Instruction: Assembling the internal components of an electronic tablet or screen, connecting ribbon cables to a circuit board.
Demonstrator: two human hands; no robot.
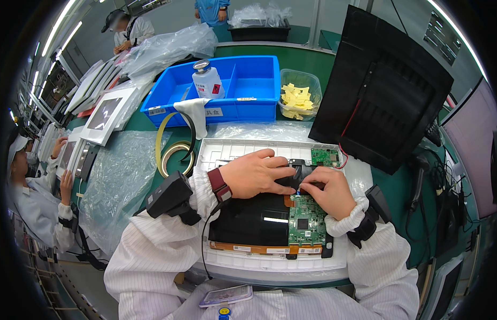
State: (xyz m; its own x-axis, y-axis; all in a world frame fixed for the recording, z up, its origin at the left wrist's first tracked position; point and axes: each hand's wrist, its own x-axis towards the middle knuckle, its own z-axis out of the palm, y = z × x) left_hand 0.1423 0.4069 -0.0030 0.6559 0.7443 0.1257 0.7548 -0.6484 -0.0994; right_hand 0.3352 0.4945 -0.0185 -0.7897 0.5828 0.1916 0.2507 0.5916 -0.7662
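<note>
A white plastic housing (216,148) lies in front of me with a dark display panel (248,223) in it. A green circuit board (302,236) sits on the panel's right part. My left hand (257,173) rests with fingers spread over the far part of the panel, its fingertips on a black piece beside the board. At the board's far end my right hand (329,193) is closed in a pinch, close to the left fingertips. What it grips there is too small to make out. A smaller green board (325,156) is at the housing's far right corner.
A large black cover (387,80) stands tilted at the right, with a red wire (347,128) to the small board. Behind are a blue divided bin (254,111) with a bottle (208,82), and a tub (285,109) of yellow pieces. Tape rolls (166,160) stand left; co-workers beyond.
</note>
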